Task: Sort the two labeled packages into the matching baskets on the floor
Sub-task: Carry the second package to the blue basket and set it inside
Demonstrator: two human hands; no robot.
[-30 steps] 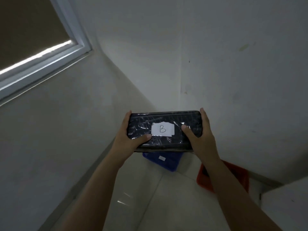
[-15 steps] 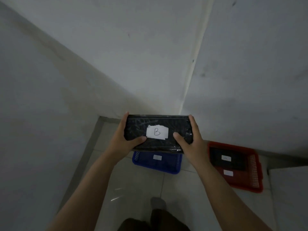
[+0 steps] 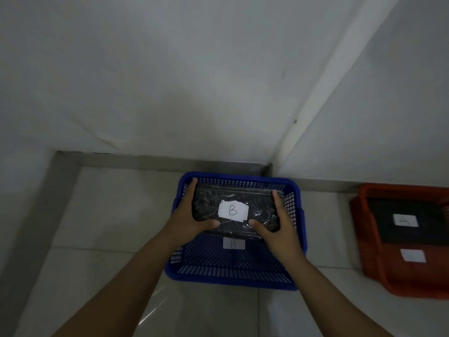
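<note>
One package [image 3: 403,222] already lies in the red basket [image 3: 364,229] on the right; the left hand [image 3: 192,220] and right hand [image 3: 279,229] grip the B package [image 3: 257,203] over the blue basket [image 3: 230,278], unreleased.

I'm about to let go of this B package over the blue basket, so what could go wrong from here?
1. The package is held only at its ends by the left hand and right hand, and its wrap looks slick; it might slip and drop unevenly.
2. It sits toward the far wall of the blue basket, so an end could catch the rim.
3. It may land on the basket's own B label and hide it.
</note>
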